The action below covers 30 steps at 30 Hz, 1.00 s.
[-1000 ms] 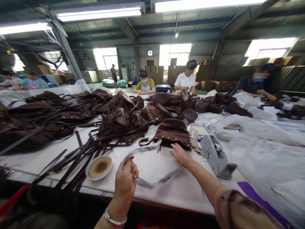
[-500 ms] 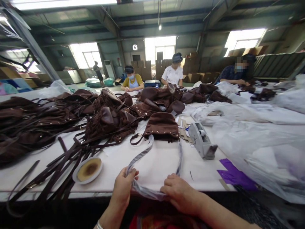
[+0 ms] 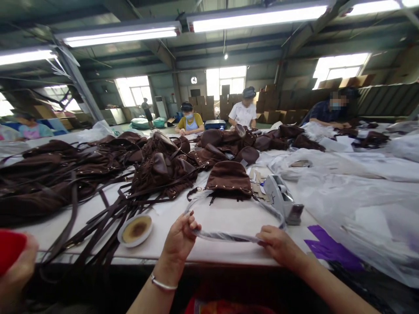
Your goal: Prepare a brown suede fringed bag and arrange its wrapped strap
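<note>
**Two hands stretch a wrapped bag strap above a worktable**

Half a second ago both hands sat close together at the near table edge, the strap drooping between them. They have since moved apart, so the strap runs nearly straight from hand to hand.

One plastic-wrapped strap is held at the near edge of the white table. From each hand it loops back to one brown suede bag lying just beyond. The left hand is closed around the strap's left part, fingers curled over it, and a bracelet circles the wrist. The right hand pinches the strap's right part, fingers folded down.

One round dish of brown paste sits left of the left hand. One grey tape dispenser stands right of the bag. A heap of brown bags and loose straps, too tangled to count, covers the left side. Four people are visible beyond the table's far end.
</note>
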### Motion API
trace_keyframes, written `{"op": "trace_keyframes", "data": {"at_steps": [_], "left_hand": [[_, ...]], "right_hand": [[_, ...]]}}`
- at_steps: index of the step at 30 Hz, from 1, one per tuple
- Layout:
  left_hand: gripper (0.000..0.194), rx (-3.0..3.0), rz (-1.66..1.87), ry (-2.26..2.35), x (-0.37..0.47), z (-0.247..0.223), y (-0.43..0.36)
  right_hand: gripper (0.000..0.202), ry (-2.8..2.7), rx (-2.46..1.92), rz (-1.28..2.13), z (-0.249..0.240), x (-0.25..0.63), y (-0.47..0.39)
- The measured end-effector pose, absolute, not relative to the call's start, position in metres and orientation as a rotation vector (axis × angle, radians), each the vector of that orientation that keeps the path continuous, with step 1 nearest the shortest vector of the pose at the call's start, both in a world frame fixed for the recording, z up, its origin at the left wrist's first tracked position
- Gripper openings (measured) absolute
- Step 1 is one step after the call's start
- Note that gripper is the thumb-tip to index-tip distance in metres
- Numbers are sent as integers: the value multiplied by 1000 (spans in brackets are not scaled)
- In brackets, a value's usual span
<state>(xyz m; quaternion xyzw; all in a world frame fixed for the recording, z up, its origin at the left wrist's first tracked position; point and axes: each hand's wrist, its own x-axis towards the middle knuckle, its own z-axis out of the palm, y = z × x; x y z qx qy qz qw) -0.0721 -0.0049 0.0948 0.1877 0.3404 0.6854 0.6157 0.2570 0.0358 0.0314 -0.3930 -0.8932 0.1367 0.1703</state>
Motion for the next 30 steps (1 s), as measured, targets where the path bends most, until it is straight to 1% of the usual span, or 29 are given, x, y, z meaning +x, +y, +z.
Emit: {"op": "trace_keyframes", "data": {"at_steps": [2,5,7,9,12,14,16,20,22,24,25,27,28,30], "left_hand": [[27,337,1590,643,-80,96,-17],[30,344,1656,628,-100,98,-26],[35,376,1702,723,-116,100,-26],[40,400,1703,916,-128,100,-21],[40,495,1596,1238,-136,95,-10],[43,601,1562,1353,-136,90,-1],[46,662,1576,1349,-137,89,7],[43,584,1637,1254,-147,88,22],[41,526,1668,1299,-155,82,25],[39,532,1657,1382,-160,70,26],[37,569,1637,1444,-163,64,26],[35,694,1587,1645,-166,53,25],[36,784,1549,1804,-167,49,25],[38,1057,1439,2201,-168,48,25]], "right_hand": [[21,-2546,-1107,382,26,263,39],[20,-2594,-1095,334,20,263,38],[18,-2626,-1114,296,20,260,36],[17,-2661,-1135,270,22,256,31],[15,-2716,-1102,262,27,248,22],[14,-2741,-1067,274,29,244,16],[12,-2753,-1062,282,30,243,13],[15,-2713,-1121,276,34,252,12],[15,-2678,-1108,342,38,259,13],[10,-2605,-1040,455,41,267,15],[8,-2545,-1011,495,42,270,18],[17,-2382,-1028,476,42,275,31],[20,-2300,-1096,423,41,277,41],[23,-2192,-1364,300,41,278,66]]}}
